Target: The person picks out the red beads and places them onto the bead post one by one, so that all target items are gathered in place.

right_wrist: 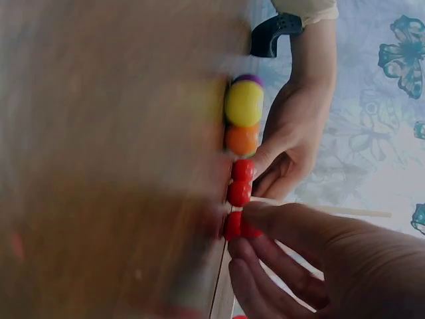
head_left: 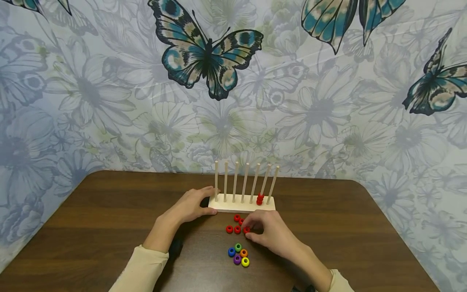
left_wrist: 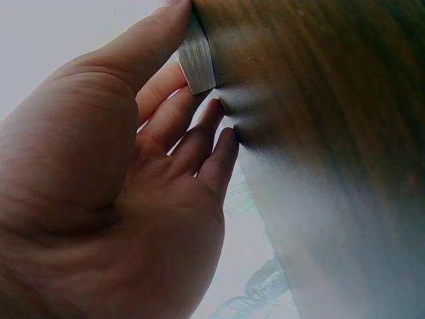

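A pale wooden peg stand point(head_left: 233, 207) has several upright pegs in a row, with small red beads point(head_left: 260, 199) stacked low on the second peg from the right. My left hand point(head_left: 187, 206) grips the left end of the stand, thumb in front and fingers behind. The end of the wooden base point(left_wrist: 197, 63) shows between thumb and fingers in the left wrist view. In front of the stand, my right hand point(head_left: 271, 230) pinches a red bead point(head_left: 246, 230) between thumb and index finger, at the table. Beside it lie several loose red beads point(head_left: 229, 229).
Nearer the front is a cluster of coloured beads: green point(head_left: 238, 247), blue point(head_left: 231, 252), orange point(head_left: 243, 253), purple point(head_left: 237, 259) and yellow point(head_left: 245, 262). The brown wooden table point(head_left: 120, 211) ends at a butterfly-patterned cloth point(head_left: 219, 134) behind.
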A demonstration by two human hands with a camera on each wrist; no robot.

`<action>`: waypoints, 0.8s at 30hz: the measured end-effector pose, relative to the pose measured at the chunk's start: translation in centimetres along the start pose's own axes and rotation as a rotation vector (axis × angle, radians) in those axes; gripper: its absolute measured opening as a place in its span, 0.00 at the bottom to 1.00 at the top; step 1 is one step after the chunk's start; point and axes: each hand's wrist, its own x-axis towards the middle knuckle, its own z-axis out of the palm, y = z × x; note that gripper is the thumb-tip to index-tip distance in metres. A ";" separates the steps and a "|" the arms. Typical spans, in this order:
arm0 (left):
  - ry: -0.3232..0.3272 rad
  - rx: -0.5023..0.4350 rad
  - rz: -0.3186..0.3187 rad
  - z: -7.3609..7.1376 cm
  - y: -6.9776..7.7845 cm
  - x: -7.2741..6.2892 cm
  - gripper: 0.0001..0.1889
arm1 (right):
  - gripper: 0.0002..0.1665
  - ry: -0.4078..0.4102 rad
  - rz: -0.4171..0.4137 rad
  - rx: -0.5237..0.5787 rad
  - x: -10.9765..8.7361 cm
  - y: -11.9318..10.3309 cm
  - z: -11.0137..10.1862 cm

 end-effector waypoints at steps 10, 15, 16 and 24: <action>0.032 0.007 0.008 0.2 0.1 -0.3 0.33 | 0.12 0.112 -0.025 0.068 -0.3 -0.1 -1.2; 0.041 0.004 -0.010 0.4 0.3 -0.5 0.33 | 0.15 0.218 -0.085 0.128 -0.3 -0.1 -2.5; 0.042 0.006 -0.011 0.4 0.4 -0.6 0.33 | 0.15 0.236 -0.096 0.138 -0.3 -0.1 -2.7; 0.061 0.006 0.008 0.4 0.9 -0.9 0.32 | 0.16 0.323 -0.167 0.119 -0.3 0.1 -4.0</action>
